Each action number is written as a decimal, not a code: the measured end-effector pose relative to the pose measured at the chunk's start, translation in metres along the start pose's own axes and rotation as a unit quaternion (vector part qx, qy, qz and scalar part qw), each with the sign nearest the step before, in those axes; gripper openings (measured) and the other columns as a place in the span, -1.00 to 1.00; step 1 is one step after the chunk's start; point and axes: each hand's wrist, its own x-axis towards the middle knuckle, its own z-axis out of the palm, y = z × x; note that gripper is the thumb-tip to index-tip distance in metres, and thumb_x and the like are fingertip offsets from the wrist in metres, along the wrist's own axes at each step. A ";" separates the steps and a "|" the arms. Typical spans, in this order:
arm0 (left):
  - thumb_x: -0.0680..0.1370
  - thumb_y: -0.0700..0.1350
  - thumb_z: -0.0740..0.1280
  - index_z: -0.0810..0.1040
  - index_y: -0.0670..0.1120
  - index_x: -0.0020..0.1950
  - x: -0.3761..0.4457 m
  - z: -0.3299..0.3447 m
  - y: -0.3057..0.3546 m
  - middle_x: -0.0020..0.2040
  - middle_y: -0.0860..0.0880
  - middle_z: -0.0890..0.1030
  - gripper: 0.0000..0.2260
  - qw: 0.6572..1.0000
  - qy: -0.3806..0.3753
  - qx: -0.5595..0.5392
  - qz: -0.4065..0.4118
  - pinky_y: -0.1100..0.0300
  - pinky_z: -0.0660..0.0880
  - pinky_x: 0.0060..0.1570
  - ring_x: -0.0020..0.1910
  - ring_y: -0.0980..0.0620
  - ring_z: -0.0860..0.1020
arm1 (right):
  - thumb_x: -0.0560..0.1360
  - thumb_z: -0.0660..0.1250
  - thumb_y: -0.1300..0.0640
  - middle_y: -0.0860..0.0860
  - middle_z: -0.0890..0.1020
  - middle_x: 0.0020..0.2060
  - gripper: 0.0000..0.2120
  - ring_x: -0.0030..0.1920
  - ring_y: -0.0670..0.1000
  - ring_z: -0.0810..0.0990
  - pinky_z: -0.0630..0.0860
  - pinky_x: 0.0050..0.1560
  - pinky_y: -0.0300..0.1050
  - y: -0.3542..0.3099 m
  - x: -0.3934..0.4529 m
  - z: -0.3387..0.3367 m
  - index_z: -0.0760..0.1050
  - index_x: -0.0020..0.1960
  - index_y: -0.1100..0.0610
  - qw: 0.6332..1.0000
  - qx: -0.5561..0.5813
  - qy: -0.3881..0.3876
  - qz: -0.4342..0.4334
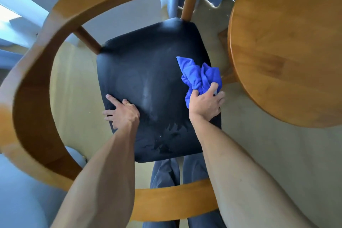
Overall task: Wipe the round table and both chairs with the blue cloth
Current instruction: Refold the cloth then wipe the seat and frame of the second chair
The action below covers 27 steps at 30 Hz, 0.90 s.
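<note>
A wooden chair with a curved back rail (42,72) and a black padded seat (148,72) stands below me. My right hand (205,102) grips the bunched blue cloth (199,74) against the seat's right edge. My left hand (121,113) rests on the seat's near left edge, fingers spread over the rim. Faint streaks show on the seat near its front. The round wooden table (288,46) fills the upper right.
A chair post (188,4) rises at the far side of the seat, close to the table's rim. My legs in grey trousers (166,172) stand behind the near rail (172,198). Pale floor (249,144) shows around the chair; bluish wall and window at the left.
</note>
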 end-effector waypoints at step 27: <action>0.59 -0.07 0.13 0.31 0.06 0.50 0.013 -0.021 -0.052 0.27 -0.19 0.52 -0.55 0.993 0.043 -0.046 0.098 -0.05 0.40 0.23 0.25 -0.24 0.47 | 0.38 0.42 0.08 0.12 0.37 0.09 -0.51 -0.04 0.13 0.46 0.41 -0.21 -0.03 0.033 -0.110 0.010 0.31 0.24 0.05 0.901 -0.194 -0.173 -0.347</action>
